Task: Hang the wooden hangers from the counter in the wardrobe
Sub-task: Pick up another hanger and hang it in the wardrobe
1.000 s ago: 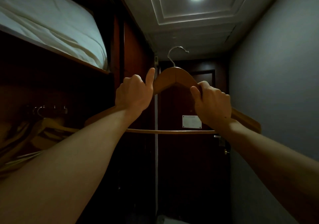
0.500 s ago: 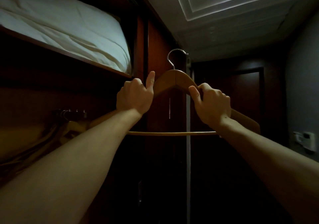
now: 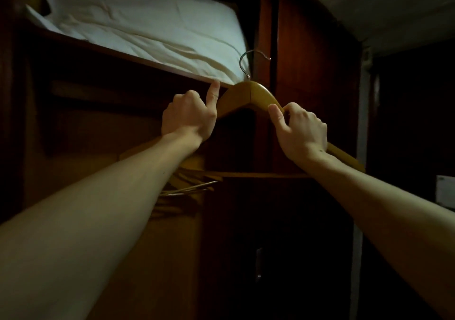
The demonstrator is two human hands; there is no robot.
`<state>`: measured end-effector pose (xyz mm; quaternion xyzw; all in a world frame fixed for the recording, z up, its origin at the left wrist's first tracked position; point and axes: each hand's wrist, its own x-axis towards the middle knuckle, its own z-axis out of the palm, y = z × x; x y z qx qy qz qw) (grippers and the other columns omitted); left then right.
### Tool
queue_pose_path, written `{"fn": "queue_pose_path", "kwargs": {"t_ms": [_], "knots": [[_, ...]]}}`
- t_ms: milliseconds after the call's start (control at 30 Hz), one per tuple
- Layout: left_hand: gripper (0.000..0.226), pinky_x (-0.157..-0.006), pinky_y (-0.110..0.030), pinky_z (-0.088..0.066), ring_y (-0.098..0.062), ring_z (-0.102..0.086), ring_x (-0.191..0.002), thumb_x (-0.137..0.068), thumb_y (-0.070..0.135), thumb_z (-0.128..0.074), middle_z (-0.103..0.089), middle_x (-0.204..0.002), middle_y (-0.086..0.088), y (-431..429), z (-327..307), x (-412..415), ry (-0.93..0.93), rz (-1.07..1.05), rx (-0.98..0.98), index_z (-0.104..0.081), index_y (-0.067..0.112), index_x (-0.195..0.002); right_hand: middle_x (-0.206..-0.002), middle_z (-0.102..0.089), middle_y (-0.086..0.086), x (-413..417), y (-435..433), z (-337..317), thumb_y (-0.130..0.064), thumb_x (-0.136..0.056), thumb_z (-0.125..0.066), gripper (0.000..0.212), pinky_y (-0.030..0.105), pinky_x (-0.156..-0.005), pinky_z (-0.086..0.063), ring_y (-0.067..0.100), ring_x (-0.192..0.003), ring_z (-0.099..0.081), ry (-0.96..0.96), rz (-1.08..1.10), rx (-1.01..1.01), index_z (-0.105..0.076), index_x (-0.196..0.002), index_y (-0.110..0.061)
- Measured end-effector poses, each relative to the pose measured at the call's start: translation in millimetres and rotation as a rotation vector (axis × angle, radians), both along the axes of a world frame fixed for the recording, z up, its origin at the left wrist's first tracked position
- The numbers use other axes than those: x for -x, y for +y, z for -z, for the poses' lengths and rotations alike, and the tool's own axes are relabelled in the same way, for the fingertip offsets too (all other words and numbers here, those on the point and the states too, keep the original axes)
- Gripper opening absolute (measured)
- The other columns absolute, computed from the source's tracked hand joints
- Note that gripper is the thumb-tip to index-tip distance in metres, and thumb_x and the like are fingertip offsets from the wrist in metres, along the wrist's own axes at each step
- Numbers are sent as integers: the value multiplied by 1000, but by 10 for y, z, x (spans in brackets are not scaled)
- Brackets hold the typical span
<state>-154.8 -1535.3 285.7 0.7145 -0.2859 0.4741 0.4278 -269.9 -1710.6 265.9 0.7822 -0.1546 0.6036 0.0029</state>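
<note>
A wooden hanger (image 3: 256,95) is gripped mid-frame by the curled left hand (image 3: 188,118) and right hand (image 3: 304,132), just under the shelf (image 3: 128,53).

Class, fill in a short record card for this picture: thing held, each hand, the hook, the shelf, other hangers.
held: wooden hanger, raised upright
left hand: grips its left arm, thumb up
right hand: grips its right arm
hook: metal, catching nothing visible
shelf: white bedding on top
other hangers: dim cluster below the shelf, lower left

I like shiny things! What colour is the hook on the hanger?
Silvery grey: the hook shows best in the head view.
</note>
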Motion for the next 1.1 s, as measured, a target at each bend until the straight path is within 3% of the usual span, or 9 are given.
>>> {"fn": "queue_pose_path", "kwargs": {"t_ms": [133,267,467,633,867,1100], "knots": [[73,-63,-37,-41,-30,-57,-71,-95,67,-20,-58,-73,-8,166,46,-52,11,-113,-31,-57,9,-71,-72,-58,0,-283,36,67,-60,-96,-28,54,34,-68,-35,23,-68,-57,19,-109,-3,-57,-96,-14],[70,-60,-35,-45,-23,-56,-62,-96,66,-20,-54,-64,-4,324,96,-129,23,-206,-49,-52,13,-64,-66,-56,-2,-566,119,119,-63,-94,-29,55,34,-64,-37,21,-62,-56,31,-219,5,-55,-89,-15],[70,-48,-27,-30,-15,-50,-53,-99,61,-21,-53,-60,-2,555,93,-328,37,-309,-81,-54,9,-65,-61,-48,-7,-1003,295,114,-64,-94,-30,54,32,-63,-32,14,-55,-47,44,-321,-22,-52,-80,-17],[66,-48,-28,-29,-15,-48,-52,-99,60,-21,-50,-58,0,629,130,-551,57,-359,-116,-50,14,-63,-60,-45,-7,-1328,346,229,-61,-95,-30,51,34,-64,-34,16,-57,-48,35,-348,-30,-50,-81,-16],[68,-48,-28,-32,-16,-53,-56,-98,62,-19,-56,-65,-1,568,215,-900,66,-414,-147,-60,12,-75,-73,-55,2,-1773,283,308,-55,-97,-30,52,36,-65,-41,20,-64,-54,66,-386,-14,-54,-88,-10],[64,-48,-28,-30,-14,-49,-52,-99,60,-19,-52,-60,0,388,240,-1329,63,-430,-163,-52,15,-67,-79,-53,3,-2263,128,335,-51,-99,-30,45,34,-64,-34,21,-67,-50,120,-378,-37,-49,-87,-11]]}}
